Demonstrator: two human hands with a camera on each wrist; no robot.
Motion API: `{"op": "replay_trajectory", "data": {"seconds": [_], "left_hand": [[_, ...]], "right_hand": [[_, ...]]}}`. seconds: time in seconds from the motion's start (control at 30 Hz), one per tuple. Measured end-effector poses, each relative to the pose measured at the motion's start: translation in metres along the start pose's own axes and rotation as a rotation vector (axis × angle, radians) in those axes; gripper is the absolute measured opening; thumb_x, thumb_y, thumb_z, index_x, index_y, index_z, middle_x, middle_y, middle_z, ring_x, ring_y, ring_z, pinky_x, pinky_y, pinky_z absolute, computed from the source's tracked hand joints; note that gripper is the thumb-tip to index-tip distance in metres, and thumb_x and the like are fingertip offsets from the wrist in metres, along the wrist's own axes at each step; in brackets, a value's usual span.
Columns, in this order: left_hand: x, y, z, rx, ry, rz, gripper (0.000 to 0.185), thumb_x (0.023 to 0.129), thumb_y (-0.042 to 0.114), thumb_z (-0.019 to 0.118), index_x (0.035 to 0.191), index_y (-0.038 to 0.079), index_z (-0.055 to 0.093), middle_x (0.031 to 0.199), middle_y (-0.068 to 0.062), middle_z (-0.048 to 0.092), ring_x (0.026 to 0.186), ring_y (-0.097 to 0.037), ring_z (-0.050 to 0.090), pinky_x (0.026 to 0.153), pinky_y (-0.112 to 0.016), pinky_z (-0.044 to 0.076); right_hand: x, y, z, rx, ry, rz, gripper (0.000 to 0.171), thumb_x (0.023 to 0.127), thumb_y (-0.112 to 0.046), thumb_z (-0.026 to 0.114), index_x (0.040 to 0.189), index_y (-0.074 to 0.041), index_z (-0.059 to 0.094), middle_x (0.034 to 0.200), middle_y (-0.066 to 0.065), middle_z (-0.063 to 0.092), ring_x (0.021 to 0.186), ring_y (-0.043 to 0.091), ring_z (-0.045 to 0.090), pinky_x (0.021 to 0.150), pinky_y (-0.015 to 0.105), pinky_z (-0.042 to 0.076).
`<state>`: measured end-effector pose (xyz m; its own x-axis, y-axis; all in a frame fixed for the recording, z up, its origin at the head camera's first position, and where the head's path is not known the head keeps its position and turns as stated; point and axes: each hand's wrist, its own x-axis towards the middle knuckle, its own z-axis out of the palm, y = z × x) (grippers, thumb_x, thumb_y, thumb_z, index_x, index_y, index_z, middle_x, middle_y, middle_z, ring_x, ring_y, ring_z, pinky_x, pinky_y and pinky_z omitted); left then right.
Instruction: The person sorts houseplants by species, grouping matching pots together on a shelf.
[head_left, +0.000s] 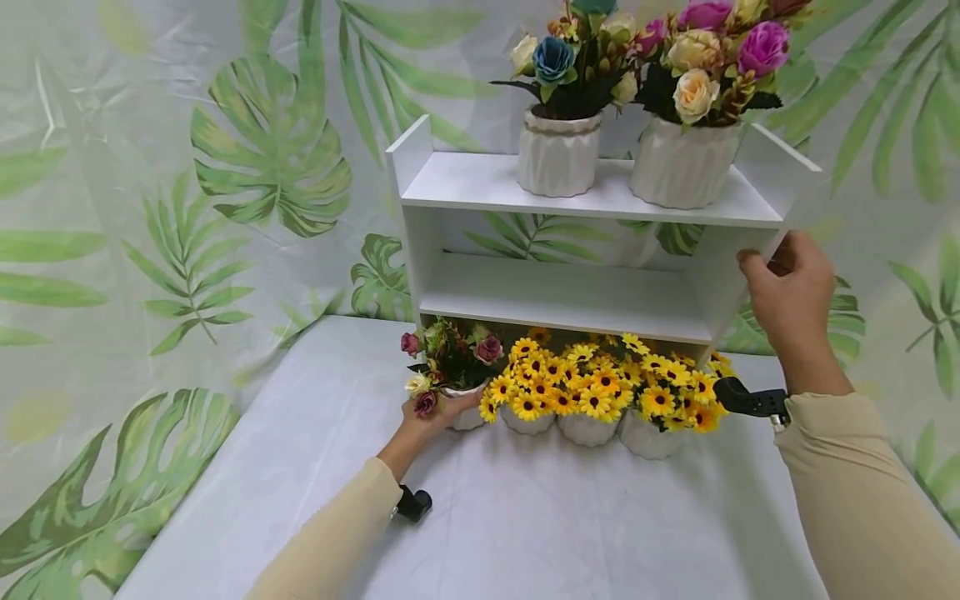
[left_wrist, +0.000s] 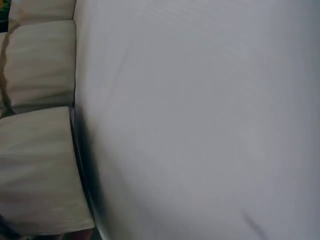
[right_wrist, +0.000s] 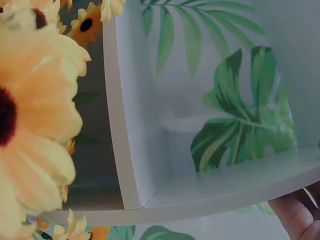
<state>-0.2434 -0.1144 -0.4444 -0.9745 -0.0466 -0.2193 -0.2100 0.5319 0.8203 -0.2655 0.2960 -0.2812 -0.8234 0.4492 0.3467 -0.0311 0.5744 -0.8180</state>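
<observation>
Rose pot (head_left: 467, 414) (white) sits cupped in left hand (head_left: 433, 412).

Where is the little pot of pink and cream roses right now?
In the head view, the rose pot stands on the table, leftmost in the row beside the sunflower pots, with the left hand holding it.

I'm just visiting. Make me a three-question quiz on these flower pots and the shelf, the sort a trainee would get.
1. True or false: the top shelf holds two pots.
2. What does the right hand grip? A) a pot B) the shelf's side panel C) the table
3. Fill in: the left hand holds the pot of pink flowers at the ___ end of the bottom row.

Key: 1 true; 2 B; 3 left.
</observation>
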Motion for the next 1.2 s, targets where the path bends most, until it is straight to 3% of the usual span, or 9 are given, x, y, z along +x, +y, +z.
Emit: {"op": "replay_trajectory", "data": {"seconds": [0.1,0.13,0.33,0.47,0.73,0.93,1.07,1.2], "left_hand": [[-0.01,-0.006,-0.009,-0.047,0.021,0.037,0.096,0.069,0.059,0.081,0.142,0.005,0.048,0.143,-0.015,0.055,0.134,-0.033,0.051,0.109,-0.053,0.045],[-0.012,-0.008,-0.012,-0.067,0.042,0.087,0.093,0.068,0.056,0.084,0.139,0.005,0.051,0.139,-0.015,0.059,0.131,-0.033,0.054,0.106,-0.051,0.048],[-0.03,-0.019,-0.032,-0.048,0.051,0.228,0.075,0.078,0.042,0.08,0.138,0.006,0.052,0.128,-0.014,0.066,0.12,-0.028,0.061,0.1,-0.041,0.052],[-0.045,-0.02,-0.049,-0.043,0.026,0.251,0.066,0.083,0.036,0.075,0.138,0.007,0.052,0.128,-0.013,0.066,0.119,-0.024,0.06,0.097,-0.033,0.05],[-0.078,0.004,-0.092,0.011,0.001,0.277,0.05,0.085,0.034,0.073,0.122,0.002,0.062,0.115,-0.013,0.068,0.097,-0.014,0.057,0.078,-0.024,0.049],[-0.093,0.024,-0.111,0.042,0.05,0.37,0.049,0.085,0.035,0.074,0.124,0.007,0.063,0.118,-0.011,0.069,0.103,-0.017,0.058,0.084,-0.027,0.05],[-0.094,0.033,-0.118,0.042,0.046,0.446,0.055,0.085,0.032,0.074,0.13,0.007,0.057,0.124,-0.01,0.066,0.111,-0.019,0.057,0.09,-0.029,0.05],[-0.092,0.044,-0.123,0.025,0.031,0.531,0.058,0.084,0.027,0.074,0.133,0.005,0.053,0.127,-0.011,0.064,0.113,-0.019,0.057,0.09,-0.023,0.051]], "right_hand": [[0.001,0.0,0.0,-0.008,0.004,0.003,0.047,0.096,-0.037,0.054,0.142,-0.028,0.052,0.14,0.005,0.058,0.112,0.003,0.057,0.108,0.041,0.049],[0.001,0.0,0.0,-0.011,0.005,0.004,0.047,0.096,-0.037,0.054,0.142,-0.028,0.052,0.14,0.005,0.059,0.111,0.003,0.057,0.108,0.04,0.049],[0.0,0.001,-0.001,-0.015,-0.014,0.012,0.049,0.097,-0.039,0.052,0.145,-0.029,0.048,0.146,0.007,0.055,0.118,0.011,0.056,0.11,0.048,0.047],[0.0,0.001,-0.002,-0.01,-0.011,0.007,0.048,0.097,-0.04,0.053,0.144,-0.029,0.049,0.143,0.005,0.057,0.116,0.01,0.056,0.11,0.048,0.047],[-0.001,0.002,0.001,-0.016,-0.001,-0.014,0.047,0.097,-0.038,0.053,0.143,-0.027,0.051,0.143,0.008,0.057,0.114,0.009,0.058,0.109,0.047,0.048],[-0.001,0.0,0.001,-0.019,0.003,-0.005,0.048,0.097,-0.039,0.053,0.143,-0.027,0.051,0.143,0.007,0.057,0.115,0.009,0.057,0.109,0.047,0.047],[-0.002,-0.001,0.0,-0.014,-0.002,0.005,0.048,0.097,-0.039,0.053,0.144,-0.029,0.049,0.146,0.006,0.055,0.121,0.014,0.056,0.111,0.049,0.046],[-0.002,0.0,0.0,-0.004,-0.009,0.003,0.049,0.097,-0.038,0.052,0.145,-0.03,0.048,0.148,0.006,0.053,0.124,0.016,0.055,0.112,0.05,0.044]]}}
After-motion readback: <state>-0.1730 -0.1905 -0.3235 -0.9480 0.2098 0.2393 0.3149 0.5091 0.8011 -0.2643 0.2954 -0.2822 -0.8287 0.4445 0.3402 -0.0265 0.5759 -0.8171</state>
